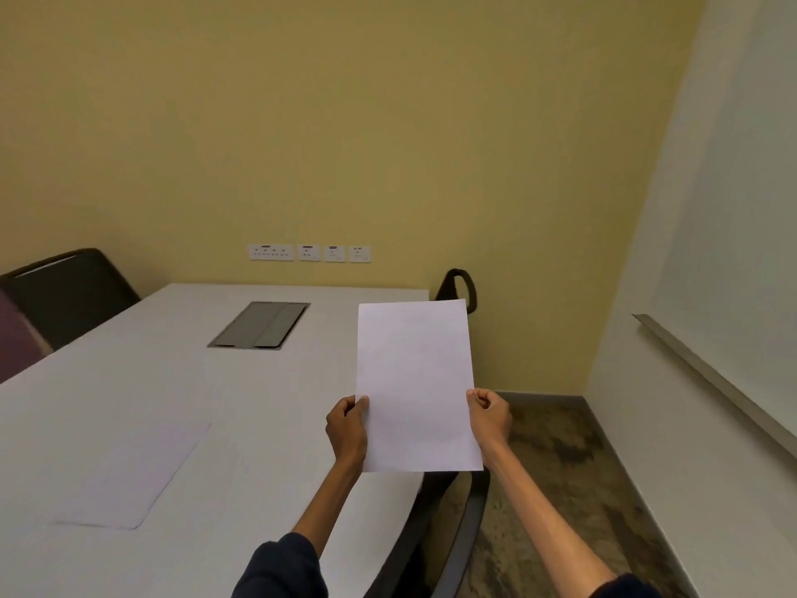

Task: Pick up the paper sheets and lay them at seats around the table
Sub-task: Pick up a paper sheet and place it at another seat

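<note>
The person wears a dark navy long-sleeved top, and only its sleeves are in view. The left sleeve (280, 567) is a soft, matt fabric with no print or marking to be seen; it ends near the elbow in a loose, rounded edge with a few shallow folds. Of the right sleeve (625, 588) only a small dark corner shows at the lower edge of the view, in the same colour. Below the sleeves the left forearm (327, 489) and right forearm (543, 507) are bare. The left hand (347, 429) and right hand (489, 414) are bare too.
</note>
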A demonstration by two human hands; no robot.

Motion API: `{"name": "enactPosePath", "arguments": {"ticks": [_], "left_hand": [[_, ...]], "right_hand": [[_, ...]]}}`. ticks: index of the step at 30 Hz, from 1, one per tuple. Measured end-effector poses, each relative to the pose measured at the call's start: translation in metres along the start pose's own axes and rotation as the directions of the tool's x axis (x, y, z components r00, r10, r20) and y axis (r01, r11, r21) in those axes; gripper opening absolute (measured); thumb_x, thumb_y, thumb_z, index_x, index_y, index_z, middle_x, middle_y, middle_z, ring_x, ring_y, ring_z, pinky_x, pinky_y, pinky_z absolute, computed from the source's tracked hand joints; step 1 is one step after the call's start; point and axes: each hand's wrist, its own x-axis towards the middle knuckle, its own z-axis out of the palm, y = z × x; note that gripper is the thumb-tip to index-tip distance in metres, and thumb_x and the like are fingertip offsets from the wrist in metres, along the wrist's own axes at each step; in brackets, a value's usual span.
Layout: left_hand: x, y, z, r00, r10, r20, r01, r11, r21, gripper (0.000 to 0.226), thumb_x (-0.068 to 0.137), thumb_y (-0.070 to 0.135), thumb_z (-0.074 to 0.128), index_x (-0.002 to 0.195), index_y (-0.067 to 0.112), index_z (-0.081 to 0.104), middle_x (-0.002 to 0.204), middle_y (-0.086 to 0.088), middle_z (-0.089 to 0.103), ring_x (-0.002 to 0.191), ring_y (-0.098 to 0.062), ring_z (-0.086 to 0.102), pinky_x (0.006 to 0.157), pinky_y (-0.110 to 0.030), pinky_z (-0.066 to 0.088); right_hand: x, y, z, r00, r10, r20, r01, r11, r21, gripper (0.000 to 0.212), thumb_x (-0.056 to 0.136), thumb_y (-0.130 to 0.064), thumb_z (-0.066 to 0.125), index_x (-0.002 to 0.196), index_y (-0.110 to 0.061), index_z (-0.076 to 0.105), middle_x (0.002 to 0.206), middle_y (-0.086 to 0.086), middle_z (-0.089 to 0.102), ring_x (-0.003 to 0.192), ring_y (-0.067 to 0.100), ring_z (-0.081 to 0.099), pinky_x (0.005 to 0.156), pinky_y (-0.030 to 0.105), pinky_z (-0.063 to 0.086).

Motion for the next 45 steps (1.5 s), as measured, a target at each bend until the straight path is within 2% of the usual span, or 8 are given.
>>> {"name": "enactPosePath", "arguments": {"ticks": [7, 10, 21, 29, 33, 37, 40, 45], "left_hand": [[0.001, -0.008, 0.012, 0.976, -0.043, -0.214, 0.037, 0.999, -0.03, 0.025, 0.093, 0.021, 0.06, 0.071, 0.009, 0.058, 0.071, -0.002, 0.057, 0.065, -0.018, 0.049, 0.058, -0.027, 0.04], [-0.005, -0.012, -0.001, 0.951, -0.07, -0.3, 0.061, 0.997, -0.038, 0.028, 0.092, 0.021, 0.061, 0.066, 0.011, 0.054, 0.068, -0.001, 0.054, 0.065, -0.018, 0.047, 0.059, -0.027, 0.038], [0.012, -0.066, -0.089, 0.811, -0.164, -0.561, 0.191, 0.982, -0.011, 0.015, 0.087, 0.023, 0.071, 0.077, 0.013, 0.07, 0.081, -0.003, 0.069, 0.079, -0.022, 0.063, 0.078, -0.035, 0.052], [0.017, -0.135, -0.121, 0.715, -0.358, -0.601, 0.397, 0.915, -0.073, 0.025, 0.087, 0.024, 0.073, 0.1, 0.003, 0.074, 0.098, -0.009, 0.072, 0.095, -0.025, 0.065, 0.091, -0.041, 0.055], [0.009, -0.161, -0.128, 0.675, -0.432, -0.598, 0.504, 0.862, -0.053, 0.017, 0.084, 0.023, 0.075, 0.077, 0.007, 0.073, 0.077, -0.007, 0.068, 0.076, -0.022, 0.061, 0.075, -0.033, 0.049], [0.01, -0.187, -0.13, 0.646, -0.48, -0.594, 0.611, 0.791, 0.025, 0.026, 0.085, 0.023, 0.074, 0.072, 0.001, 0.07, 0.069, -0.004, 0.06, 0.068, -0.019, 0.054, 0.07, -0.027, 0.041], [0.013, -0.204, -0.123, 0.624, -0.487, -0.611, 0.656, 0.751, 0.072, 0.047, 0.085, 0.021, 0.072, 0.048, 0.018, 0.042, 0.053, 0.002, 0.043, 0.053, -0.015, 0.04, 0.059, -0.025, 0.03], [0.014, -0.218, -0.115, 0.566, -0.516, -0.643, 0.71, 0.701, 0.063, 0.052, 0.086, 0.02, 0.072, 0.048, 0.019, 0.036, 0.051, 0.003, 0.039, 0.051, -0.014, 0.036, 0.056, -0.024, 0.028]], "right_hand": [[0.064, -0.01, 0.027, 0.966, -0.027, 0.256, 0.044, 0.997, -0.062, 0.018, 0.096, -0.021, 0.059, 0.099, -0.006, 0.069, 0.094, 0.007, 0.068, 0.086, 0.021, 0.062, 0.071, 0.026, 0.045], [0.069, -0.008, 0.052, 0.935, -0.027, 0.354, 0.061, 0.995, -0.083, 0.017, 0.096, -0.021, 0.06, 0.097, -0.006, 0.069, 0.093, 0.006, 0.066, 0.083, 0.018, 0.058, 0.065, 0.021, 0.041], [0.051, 0.044, 0.166, 0.725, 0.082, 0.684, 0.074, 0.978, -0.195, 0.018, 0.091, -0.021, 0.062, 0.091, -0.005, 0.072, 0.089, 0.003, 0.07, 0.083, 0.018, 0.062, 0.073, 0.028, 0.048], [0.046, 0.105, 0.219, 0.586, 0.216, 0.781, 0.168, 0.91, -0.378, 0.015, 0.088, -0.021, 0.067, 0.08, -0.009, 0.071, 0.085, 0.002, 0.069, 0.086, 0.019, 0.064, 0.083, 0.031, 0.051], [0.048, 0.132, 0.231, 0.502, 0.306, 0.809, 0.237, 0.851, -0.469, 0.017, 0.085, -0.02, 0.071, 0.071, -0.013, 0.066, 0.082, 0.004, 0.066, 0.086, 0.021, 0.064, 0.086, 0.034, 0.052], [0.051, 0.159, 0.242, 0.459, 0.386, 0.801, 0.27, 0.798, -0.539, 0.014, 0.084, -0.02, 0.071, 0.073, -0.012, 0.069, 0.083, 0.004, 0.068, 0.085, 0.022, 0.065, 0.086, 0.035, 0.052], [0.054, 0.176, 0.247, 0.421, 0.439, 0.794, 0.311, 0.752, -0.581, 0.027, 0.085, -0.021, 0.068, 0.06, -0.015, 0.06, 0.076, 0.003, 0.066, 0.077, 0.021, 0.061, 0.077, 0.031, 0.048], [0.059, 0.195, 0.256, 0.386, 0.505, 0.772, 0.363, 0.686, -0.63, 0.015, 0.086, -0.024, 0.065, 0.082, -0.011, 0.069, 0.088, 0.007, 0.07, 0.086, 0.025, 0.065, 0.081, 0.032, 0.049]]}}
